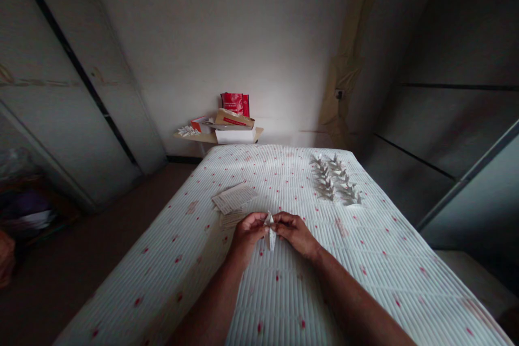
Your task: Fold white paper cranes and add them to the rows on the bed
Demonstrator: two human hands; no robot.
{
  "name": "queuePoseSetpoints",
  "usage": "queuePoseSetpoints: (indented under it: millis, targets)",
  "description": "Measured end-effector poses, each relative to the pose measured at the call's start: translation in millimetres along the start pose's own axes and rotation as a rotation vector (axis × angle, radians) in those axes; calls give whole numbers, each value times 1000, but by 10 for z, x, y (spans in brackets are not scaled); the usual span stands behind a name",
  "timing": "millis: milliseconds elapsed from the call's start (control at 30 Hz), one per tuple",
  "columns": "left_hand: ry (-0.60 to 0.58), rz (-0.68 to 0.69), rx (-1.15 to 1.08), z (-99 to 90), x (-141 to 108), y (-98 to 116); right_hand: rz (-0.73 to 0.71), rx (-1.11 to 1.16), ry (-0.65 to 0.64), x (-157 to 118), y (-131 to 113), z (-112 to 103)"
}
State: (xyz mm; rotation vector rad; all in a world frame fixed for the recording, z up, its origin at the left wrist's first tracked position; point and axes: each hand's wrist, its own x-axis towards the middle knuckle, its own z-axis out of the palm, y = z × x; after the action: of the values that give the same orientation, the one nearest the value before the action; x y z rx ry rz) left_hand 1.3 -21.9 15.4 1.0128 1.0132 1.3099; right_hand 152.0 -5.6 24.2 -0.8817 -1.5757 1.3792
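Note:
Between my two hands is a small folded paper piece (271, 235), narrow and pointed at both ends, white with print on it. My left hand (250, 228) pinches its left side with thumb and fingers. From the right, my right hand (295, 231) pinches the opposite side the same way. The fingertips cover the paper's middle. Just beyond my left hand lie printed paper sheets (235, 197), loosely stacked. Farther off to the right stand folded paper cranes (324, 175), several of them, set in two rows.
A bed-like surface with a ribbed, flower-dotted white cover (279, 292) bears everything. Past its far edge, a small table (206, 138) holds a white box (234, 135), a red bag (235, 104) and more small white folded pieces (188, 131). Cabinet doors (60, 81) stand at the left.

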Motion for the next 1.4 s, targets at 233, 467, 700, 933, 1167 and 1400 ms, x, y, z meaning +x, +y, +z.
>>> queuePoseSetpoints:
  millis: [233,467,700,933,1167,1400]
  targets:
    - [-64,-40,64,8,-24,27,39,97,-12,3,10,0]
    - [-74,-50,59,25,-36,87,50,58,28,24,53,0]
    - [-133,-18,167,46,-13,19,143,2,54,9,50,8]
    - [-187,-76,353,39,52,29,196,-274,94,20,68,-40]
    - [-242,-39,741,4,169,-6,204,-632,77,52,81,-157]
    - [-88,282,1093,8,-3,-65,259,-1080,132,-2,22,-116]
